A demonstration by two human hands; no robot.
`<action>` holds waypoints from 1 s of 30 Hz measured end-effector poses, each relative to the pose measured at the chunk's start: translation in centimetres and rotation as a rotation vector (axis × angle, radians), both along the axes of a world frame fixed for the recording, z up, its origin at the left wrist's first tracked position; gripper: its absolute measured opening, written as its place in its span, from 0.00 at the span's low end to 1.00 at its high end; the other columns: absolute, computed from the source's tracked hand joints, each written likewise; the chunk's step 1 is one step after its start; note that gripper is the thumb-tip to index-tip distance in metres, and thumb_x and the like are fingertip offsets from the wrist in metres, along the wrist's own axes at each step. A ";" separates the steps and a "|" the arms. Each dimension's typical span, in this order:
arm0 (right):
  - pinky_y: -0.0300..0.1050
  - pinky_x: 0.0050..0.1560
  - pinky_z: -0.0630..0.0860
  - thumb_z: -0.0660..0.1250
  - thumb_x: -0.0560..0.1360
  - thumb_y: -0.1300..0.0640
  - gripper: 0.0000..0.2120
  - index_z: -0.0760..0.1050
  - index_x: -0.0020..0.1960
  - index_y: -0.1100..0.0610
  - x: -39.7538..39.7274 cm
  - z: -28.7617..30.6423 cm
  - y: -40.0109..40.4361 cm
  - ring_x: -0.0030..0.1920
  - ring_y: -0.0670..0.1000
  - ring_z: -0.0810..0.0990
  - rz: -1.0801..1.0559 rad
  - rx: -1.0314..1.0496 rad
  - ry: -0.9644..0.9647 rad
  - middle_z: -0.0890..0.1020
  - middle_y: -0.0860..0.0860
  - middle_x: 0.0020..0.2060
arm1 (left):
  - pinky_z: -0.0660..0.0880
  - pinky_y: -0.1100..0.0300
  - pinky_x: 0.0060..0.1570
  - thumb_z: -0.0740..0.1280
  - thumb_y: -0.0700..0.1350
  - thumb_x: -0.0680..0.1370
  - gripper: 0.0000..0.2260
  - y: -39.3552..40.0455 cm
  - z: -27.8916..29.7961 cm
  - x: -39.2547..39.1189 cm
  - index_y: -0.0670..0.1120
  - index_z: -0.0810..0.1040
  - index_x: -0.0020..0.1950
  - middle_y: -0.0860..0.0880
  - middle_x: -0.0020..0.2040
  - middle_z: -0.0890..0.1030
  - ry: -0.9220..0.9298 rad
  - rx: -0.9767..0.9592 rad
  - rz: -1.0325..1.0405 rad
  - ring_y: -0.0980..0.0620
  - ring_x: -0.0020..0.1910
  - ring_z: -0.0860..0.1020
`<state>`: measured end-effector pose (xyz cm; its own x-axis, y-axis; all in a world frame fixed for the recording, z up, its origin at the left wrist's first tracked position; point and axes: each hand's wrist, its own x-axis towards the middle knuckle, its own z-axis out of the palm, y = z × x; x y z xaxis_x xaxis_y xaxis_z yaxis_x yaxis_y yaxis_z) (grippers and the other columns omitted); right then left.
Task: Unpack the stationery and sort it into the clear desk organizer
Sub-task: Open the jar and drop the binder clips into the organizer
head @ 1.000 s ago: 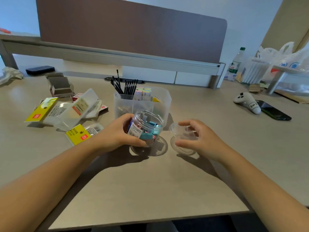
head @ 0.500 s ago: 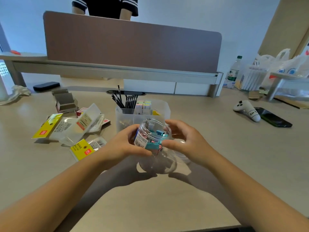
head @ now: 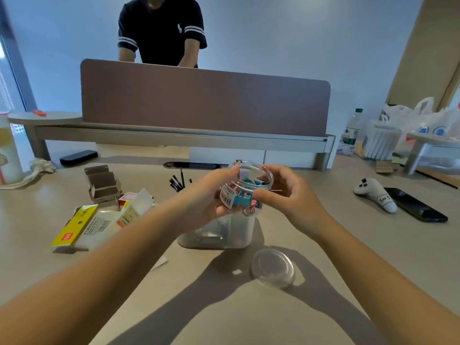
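Desk [head: 323,257] | both hands grip open clip jar [head: 245,189] | lid [head: 273,267] aside

organizer [head: 219,232] | top hidden (behind hands) | jar [head: 245,186] label perhaps unreadable

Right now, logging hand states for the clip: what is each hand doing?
Left hand: grips the clear jar of binder clips.
Right hand: fingers curled round the same jar, holding it too.
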<state>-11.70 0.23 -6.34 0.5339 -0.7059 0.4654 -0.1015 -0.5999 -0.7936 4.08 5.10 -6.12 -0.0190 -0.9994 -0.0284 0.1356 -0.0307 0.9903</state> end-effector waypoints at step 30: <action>0.43 0.56 0.71 0.54 0.78 0.54 0.15 0.70 0.61 0.58 5.6 -3.8 -10.3 0.55 0.50 0.74 -0.210 0.429 -0.040 0.75 0.51 0.52 | 0.80 0.63 0.38 0.64 0.41 0.75 0.17 -11.0 -0.5 5.2 0.47 0.68 0.63 0.45 0.52 0.77 -0.109 -0.093 0.189 0.50 0.47 0.79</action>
<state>-6.05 -10.08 -10.11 0.3472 -0.9293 0.1259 -0.1496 -0.1874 -0.9708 9.31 -5.89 -6.66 0.1674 -0.9833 0.0719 0.0219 0.0766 0.9968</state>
